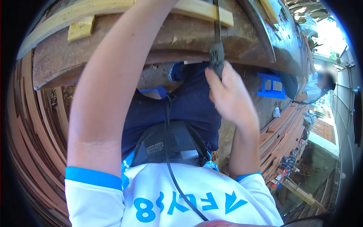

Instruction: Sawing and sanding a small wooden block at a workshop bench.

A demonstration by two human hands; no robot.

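My right hand point(232, 94) is closed around the dark, textured handle point(216, 56) of a long, narrow-bladed tool. Its thin dark blade point(217, 22) points away from me, seen nearly edge-on, so I cannot tell its exact kind. The blade crosses a long pale wooden strip point(204, 10) near the strip's right end. That strip lies over a worn brown workbench point(181, 39). My left forearm point(109, 83) reaches up across the bench and strip, and the left hand is cut off by the top edge.
A short pale wood block point(81, 28) sits on the bench at left. A curved dark piece point(261, 30) lies to the right. Stacked boards point(28, 125) flank me at left, more planks point(278, 132) at right. Another person point(312, 89) sits beyond a blue plastic stool point(271, 86).
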